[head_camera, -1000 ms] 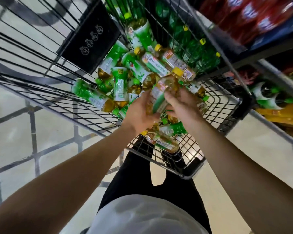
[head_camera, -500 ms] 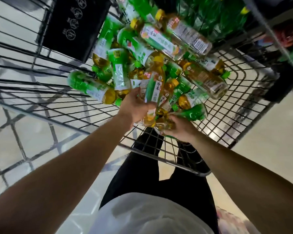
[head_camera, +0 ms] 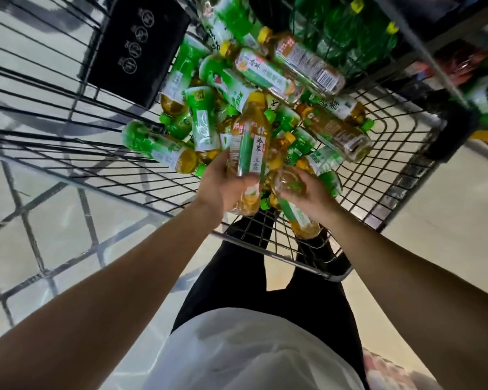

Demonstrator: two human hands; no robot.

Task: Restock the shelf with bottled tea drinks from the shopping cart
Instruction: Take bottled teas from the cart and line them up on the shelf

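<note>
A yellow-capped tea bottle [head_camera: 250, 144] is gripped by the left hand [head_camera: 223, 187], fingers and thumb curled round its lower half, cap pointing away from the body. It's held just above the heap of bottles [head_camera: 237, 88] in the cart [head_camera: 400, 175], tilted a bit rather than dead upright. White label with green stripe and dark characters can be read on the front, amber tea showing at the bottom end.

The right hand [head_camera: 304, 192] is wrapped around a second bottle [head_camera: 289, 184], right beside the first one, nearly touching it. That one's blurred, so which end is up can't be told, but the fingers are clearly closed on it. Another bottle [head_camera: 302, 220] with a green-and-white label lies just under the right wrist, near the cart's near edge.

The rest of the pile is a jumble lying on their sides: green-labelled ones with green caps mostly toward the left, clear amber ones with yellow caps toward the far right. A black panel [head_camera: 135, 46] with round white icons is seen at the far left side of the basket. Dark green bottles [head_camera: 350, 32] are seen past the far wire wall. Black trousers [head_camera: 254, 280] and a white top [head_camera: 251, 353] are seen below.
</note>
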